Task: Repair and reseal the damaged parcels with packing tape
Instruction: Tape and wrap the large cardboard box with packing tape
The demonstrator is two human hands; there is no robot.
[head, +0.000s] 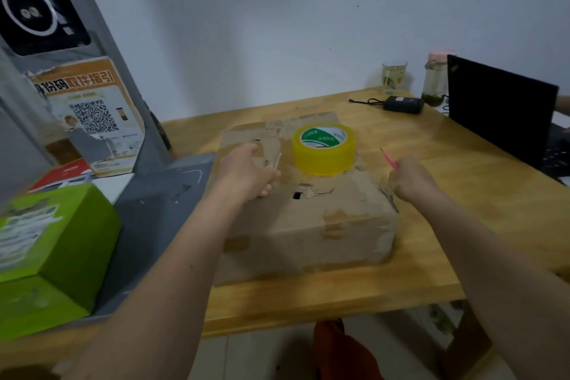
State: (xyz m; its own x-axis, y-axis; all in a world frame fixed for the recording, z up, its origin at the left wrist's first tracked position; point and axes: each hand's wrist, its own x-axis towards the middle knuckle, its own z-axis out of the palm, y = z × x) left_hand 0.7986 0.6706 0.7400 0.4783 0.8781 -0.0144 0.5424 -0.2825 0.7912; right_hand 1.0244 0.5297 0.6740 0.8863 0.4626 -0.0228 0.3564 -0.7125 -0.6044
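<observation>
1. Wooden table [431, 194]: I see a light plank top that carries nearly every item below.
2. Cardboard parcel [308, 225]: brown, worn, lying flat on the table in front of me. Its top is scuffed and torn, with a small dark hole [297, 195] near the middle.
3. Grey machine [148, 219]: stands at the left edge with a QR-code poster [89, 117] stuck to its upright panel.
4. Green box [52, 250]: sits at the far left, on the machine's base.
5. Black laptop [499, 108]: open at the right rear of the table, its lid's back turned to me.
6. Roll of packing tape [324, 148]: yellow, lying flat on the parcel's top, far side, between my two hands.
7. My left hand [246, 173]: rests on the parcel's top left, fingers curled round a thin pale strip [277, 160] that sticks up just beside the roll.
8. My right hand [410, 177]: at the parcel's right edge, closed in a fist round a slim pink tool [389, 158] whose tip points up and away.
9. Black power adapter [402, 103]: at the rear, cable trailing left.
10. Glass [393, 77] and pink-lidded jar [435, 80]: against the wall, near the laptop.
</observation>
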